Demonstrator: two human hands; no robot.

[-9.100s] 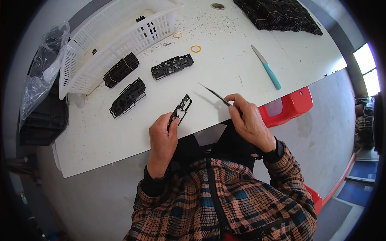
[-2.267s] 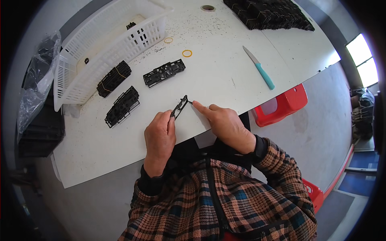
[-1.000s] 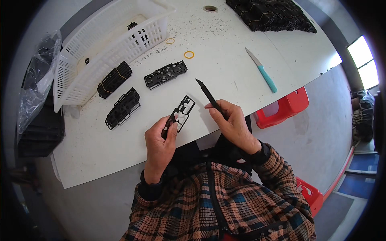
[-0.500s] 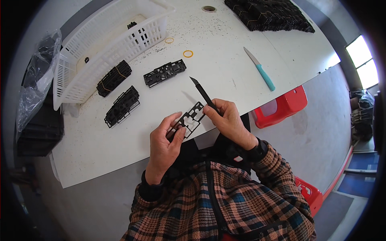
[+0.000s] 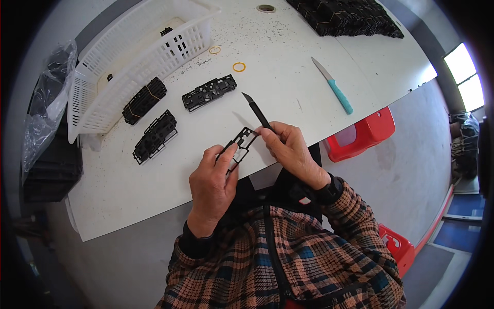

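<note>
Black frame (image 5: 240, 138): pinched in left grip (image 5: 211, 180), with black knife (image 5: 259, 114) clasped in right grip (image 5: 290, 149); beyond, one banded stack (image 5: 144, 101), two seemingly unbanded stacks (image 5: 208, 93) (image 5: 155, 136).

Scene is lit fairly brightly, window (image 5: 464, 76) at right blown out, glare thrown on white tabletop's (image 5: 288, 77) right end, soft shadow cast left of cutter (image 5: 257, 112), outer edges bowed and blacked out.
</note>
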